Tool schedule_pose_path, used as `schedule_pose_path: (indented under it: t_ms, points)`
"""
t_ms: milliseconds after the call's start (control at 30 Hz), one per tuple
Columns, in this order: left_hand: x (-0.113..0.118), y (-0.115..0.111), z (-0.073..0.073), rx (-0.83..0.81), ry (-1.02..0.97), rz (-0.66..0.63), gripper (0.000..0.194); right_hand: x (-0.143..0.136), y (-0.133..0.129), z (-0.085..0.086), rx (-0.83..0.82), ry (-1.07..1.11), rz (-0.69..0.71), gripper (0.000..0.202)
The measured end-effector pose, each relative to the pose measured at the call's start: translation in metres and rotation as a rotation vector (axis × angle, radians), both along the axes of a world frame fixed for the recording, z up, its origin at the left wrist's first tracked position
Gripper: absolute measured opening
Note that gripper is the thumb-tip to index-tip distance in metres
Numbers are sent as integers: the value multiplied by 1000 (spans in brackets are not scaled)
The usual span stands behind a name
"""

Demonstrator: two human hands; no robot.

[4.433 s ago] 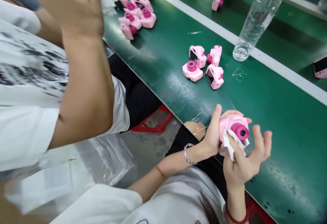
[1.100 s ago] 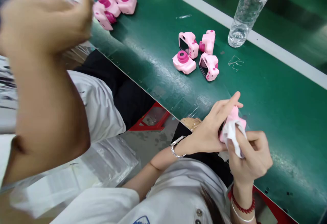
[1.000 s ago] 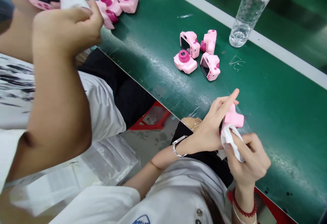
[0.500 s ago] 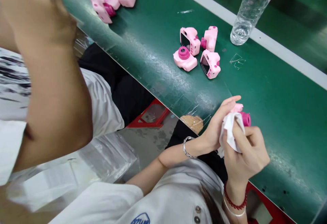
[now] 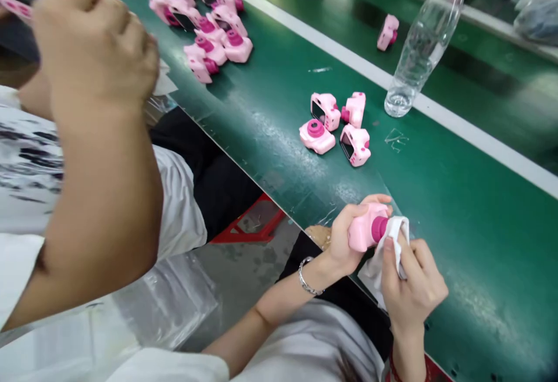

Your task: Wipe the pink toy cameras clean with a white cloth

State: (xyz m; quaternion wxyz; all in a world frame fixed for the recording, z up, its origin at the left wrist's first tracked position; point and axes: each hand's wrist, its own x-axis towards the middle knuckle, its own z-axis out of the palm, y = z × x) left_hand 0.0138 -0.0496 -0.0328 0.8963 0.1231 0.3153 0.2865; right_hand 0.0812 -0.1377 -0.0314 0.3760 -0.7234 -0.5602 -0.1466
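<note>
In my left hand (image 5: 344, 236) is a pink toy camera (image 5: 362, 229), its dark pink lens turned toward my right. The fingers wrap round its body near the bench edge. My right hand (image 5: 414, 280) pinches a white cloth (image 5: 394, 239), which touches the lens front; part of the cloth hangs below. Beyond my hands, a small group of pink toy cameras stands on the green bench, among them one lying lens up (image 5: 317, 136) and one with its dark screen showing (image 5: 355, 145).
A clear plastic bottle (image 5: 418, 50) stands by the white strip (image 5: 349, 56) on the bench. Several more toy cameras (image 5: 213, 27) are clustered at the far left. A co-worker's arm (image 5: 108, 155) reaches in at left. One toy camera (image 5: 387, 32) lies beyond the strip.
The toy camera's body and lens have come into fuller view in my left hand. The cloth has shifted from over the body to the lens front. The view has tilted up, showing more bench.
</note>
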Motion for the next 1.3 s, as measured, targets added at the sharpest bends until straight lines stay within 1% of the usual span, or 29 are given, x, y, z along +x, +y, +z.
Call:
schedule_pose_path:
  t_ms: [133,200,233,300,367,433,500,567,600,633,733,800,833,900,967,1000,1067,1133,1167,1300]
  points:
    - [1,5,-4,-34,29,34,48,5,-1,-4,19,-41,46,8]
    - [1,7,-5,-6,7,-8,49,9,-5,-2,15,16,56,5]
    - [1,7,-5,16,-6,-46,51,9,-9,-1,25,68,58,7]
    - [3,6,-7,88,0,-119,58,8,-15,-2,87,145,40,10]
    - [5,4,-11,211,67,-151,69,3,-19,-6,132,114,-5,11]
    - [5,1,-15,388,140,-190,81,-2,-20,-11,120,32,-47,12]
    - [1,-1,-18,574,177,-304,97,-4,-19,-16,105,29,-98,12]
    - [-6,-1,-20,722,204,-442,109,0,-18,-19,115,110,-187,9]
    - [-10,0,-21,784,234,-481,107,5,-19,-19,108,171,-226,12]
    - [-13,2,-21,842,273,-491,101,10,-21,-20,85,242,-251,17]
    - [-20,5,-25,1012,389,-429,75,24,-30,-21,-24,474,-234,31]
    - [-22,6,-27,1068,429,-420,75,30,-36,-20,-51,532,-227,31]
    - [-22,6,-28,1078,438,-426,78,31,-37,-20,-46,505,-232,29]
    - [-22,7,-29,1090,446,-439,84,31,-35,-17,-18,358,-229,21]
    - [-22,8,-30,1112,440,-446,86,30,-28,-13,-23,157,-176,8]
    - [-22,8,-30,1124,437,-449,85,29,-23,-12,-60,56,-137,6]
    - [-22,8,-30,1141,438,-453,79,26,-14,-10,-169,-102,-55,16]
    - [-23,7,-30,1143,450,-449,75,25,-9,-10,-257,-174,0,19]
    - [-23,6,-30,1141,453,-445,74,25,-9,-10,-271,-183,13,19]
    - [-22,6,-29,1137,443,-461,81,33,-17,-13,-261,-206,13,16]
